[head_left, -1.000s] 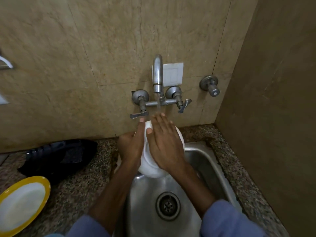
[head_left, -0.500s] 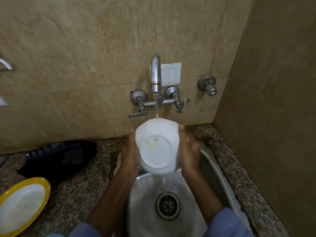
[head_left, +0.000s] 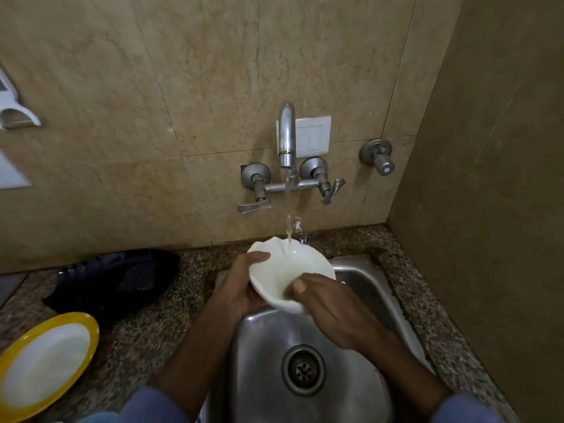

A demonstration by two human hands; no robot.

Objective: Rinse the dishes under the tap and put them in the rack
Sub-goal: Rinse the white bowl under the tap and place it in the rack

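Note:
A white bowl (head_left: 282, 264) is held mouth-up over the steel sink (head_left: 360, 401), under the running tap (head_left: 287, 135). Water falls onto the bowl's far rim. My left hand (head_left: 241, 288) grips the bowl's left side, thumb on the rim. My right hand (head_left: 332, 306) is at the bowl's near right side, with its fingers reaching into the bowl. A white plate with a yellow rim (head_left: 45, 364) lies on the counter at the far left.
A black dish rack (head_left: 116, 279) sits on the granite counter (head_left: 158, 340) left of the sink. Two tap levers (head_left: 254, 206) stick out of the tiled wall; a separate valve (head_left: 378, 157) is to the right. A brown side wall (head_left: 488, 209) closes the right.
The bowl was turned from bottom-up to mouth-up under the stream. My right hand moved from its side to reach inside it.

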